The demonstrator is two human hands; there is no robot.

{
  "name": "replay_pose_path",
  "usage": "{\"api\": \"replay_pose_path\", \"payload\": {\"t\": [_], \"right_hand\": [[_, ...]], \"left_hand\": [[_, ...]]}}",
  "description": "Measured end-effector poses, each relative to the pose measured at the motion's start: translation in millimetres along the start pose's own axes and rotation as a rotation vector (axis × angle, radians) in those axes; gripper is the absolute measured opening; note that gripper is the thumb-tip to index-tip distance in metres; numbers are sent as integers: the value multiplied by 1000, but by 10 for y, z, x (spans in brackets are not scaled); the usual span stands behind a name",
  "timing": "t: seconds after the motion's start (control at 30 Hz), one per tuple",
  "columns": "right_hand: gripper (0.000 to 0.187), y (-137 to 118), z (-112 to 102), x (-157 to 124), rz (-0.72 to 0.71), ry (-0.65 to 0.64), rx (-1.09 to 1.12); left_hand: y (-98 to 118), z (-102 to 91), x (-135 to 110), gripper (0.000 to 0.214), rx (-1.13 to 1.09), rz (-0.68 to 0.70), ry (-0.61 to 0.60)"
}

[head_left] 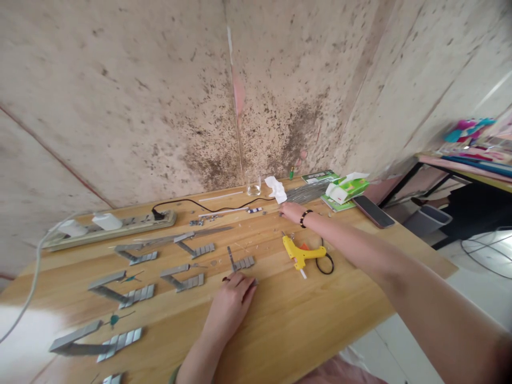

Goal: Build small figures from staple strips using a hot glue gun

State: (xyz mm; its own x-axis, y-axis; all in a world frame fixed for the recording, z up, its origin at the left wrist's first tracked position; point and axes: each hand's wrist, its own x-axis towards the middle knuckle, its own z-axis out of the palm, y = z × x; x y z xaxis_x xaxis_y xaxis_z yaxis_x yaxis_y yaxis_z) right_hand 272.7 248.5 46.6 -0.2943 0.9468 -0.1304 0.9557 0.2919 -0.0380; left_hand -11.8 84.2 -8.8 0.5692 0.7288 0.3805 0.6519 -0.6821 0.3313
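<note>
My left hand (233,300) rests on the wooden table with its fingers curled together. A bit of grey shows at its fingertips, too small to name. Just beyond it lies a grey piece of flat ridged segments (244,262) with a thin upright strip. My right hand (293,212) reaches to the back of the table, its fingers pinched down beside a crumpled white tissue (277,190); what they hold, if anything, is hidden. Under the right forearm lies a yellow hot glue gun (303,253). Several grey zigzag-shaped pieces (124,290) stand on the left.
A power strip (116,229) with plugs and a black cord runs along the wall. At the back are a glass (253,185), a small green bottle (292,173), thin grey strips (306,192), a green tissue pack (347,188) and a phone (374,211). Small grey bits (198,222) lie scattered.
</note>
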Motion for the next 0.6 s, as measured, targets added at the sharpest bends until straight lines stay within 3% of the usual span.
{"api": "replay_pose_path", "payload": {"t": [0.2, 0.33, 0.4, 0.47, 0.6], "right_hand": [[19, -147, -157, -208, -59, 201, 232], [24, -491, -40, -566, -134, 231, 517], [27, -685, 91, -777, -146, 82, 1182], [33, -845, 216, -961, -136, -120, 1648], [30, -1019, 381, -1162, -67, -383, 2020]], "left_hand": [[8, -4, -2, 17, 7, -14, -22], [45, -24, 12, 18, 34, -30, -43], [64, -34, 16, 20, 51, -42, -61], [78, -42, 15, 21, 59, -63, -76], [88, -53, 7, 22, 72, -82, -107]]}}
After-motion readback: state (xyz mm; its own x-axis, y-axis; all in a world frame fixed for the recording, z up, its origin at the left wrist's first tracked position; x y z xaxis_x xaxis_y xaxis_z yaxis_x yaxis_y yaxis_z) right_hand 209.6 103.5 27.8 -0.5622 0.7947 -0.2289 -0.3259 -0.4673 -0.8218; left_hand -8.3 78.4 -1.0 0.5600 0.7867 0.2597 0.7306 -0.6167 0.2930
